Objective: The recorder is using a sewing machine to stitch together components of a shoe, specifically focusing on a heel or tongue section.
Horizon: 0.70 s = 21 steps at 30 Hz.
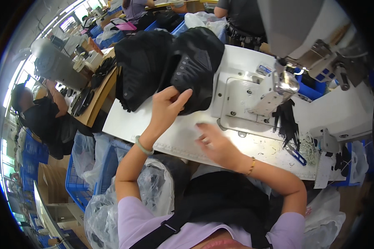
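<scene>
My left hand is closed on the near edge of a black shoe upper with a row of eyelets. That upper lies on top at the right of a stack of black shoe uppers on the white sewing table. Nearer to me, my right hand hovers over the table, a little blurred. Its fingers are apart and slightly bent, with nothing visible in them. The sewing machine's post stands to the right of the uppers.
Blue-handled thread snips, black strips and tangled white thread lie at the right. The machine head overhangs the far right. A blue crate and plastic bags stand below the table's left side. Co-workers sit beyond.
</scene>
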### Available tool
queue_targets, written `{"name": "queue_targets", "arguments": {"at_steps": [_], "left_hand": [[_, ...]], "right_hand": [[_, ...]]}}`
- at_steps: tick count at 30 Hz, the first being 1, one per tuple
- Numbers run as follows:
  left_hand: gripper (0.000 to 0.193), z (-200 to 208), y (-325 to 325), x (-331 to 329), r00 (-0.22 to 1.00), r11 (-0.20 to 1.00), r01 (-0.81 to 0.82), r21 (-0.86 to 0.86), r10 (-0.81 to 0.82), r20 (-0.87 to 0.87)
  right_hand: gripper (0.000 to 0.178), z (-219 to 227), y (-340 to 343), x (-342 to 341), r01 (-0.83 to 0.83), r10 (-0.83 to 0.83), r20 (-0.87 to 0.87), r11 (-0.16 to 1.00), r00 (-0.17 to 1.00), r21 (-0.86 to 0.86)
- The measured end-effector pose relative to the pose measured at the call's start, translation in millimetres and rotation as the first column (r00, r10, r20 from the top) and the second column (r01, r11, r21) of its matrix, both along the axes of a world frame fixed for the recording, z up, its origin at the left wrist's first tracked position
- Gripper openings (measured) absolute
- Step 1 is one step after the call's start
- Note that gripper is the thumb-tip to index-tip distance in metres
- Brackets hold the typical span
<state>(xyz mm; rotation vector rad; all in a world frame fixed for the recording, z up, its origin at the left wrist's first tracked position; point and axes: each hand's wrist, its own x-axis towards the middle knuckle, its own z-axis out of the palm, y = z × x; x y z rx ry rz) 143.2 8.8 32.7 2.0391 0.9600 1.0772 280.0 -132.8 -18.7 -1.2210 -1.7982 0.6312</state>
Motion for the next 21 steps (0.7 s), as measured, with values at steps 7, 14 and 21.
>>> {"name": "queue_targets", "arguments": {"at_steps": [7, 14, 21], "left_hand": [[0.015, 49.6, -86.3, 48.1, 0.785, 0.991, 0.092, 0.094, -0.130, 0.606], [0.014, 93.7, -45.3, 49.1, 0.998, 0.722, -0.037, 0.691, -0.011, 0.065], [0.024, 123.3, 81.9, 33.1, 0.933, 0.880, 0.080, 0.468, 0.100, -0.347]], "right_hand": [[0.068, 56.4, -32.3, 36.5, -0.007, 0.037, -0.625, 0.999, 0.780, 0.050], [0.028, 31.4, -8.9, 52.4, 0.087, -0.070, -0.277, 0.995, 0.958, 0.051], [0.022, 17.0, -1.5, 53.8, 0.016, -0.038, -0.150, 0.990, 0.988, -0.142]]}}
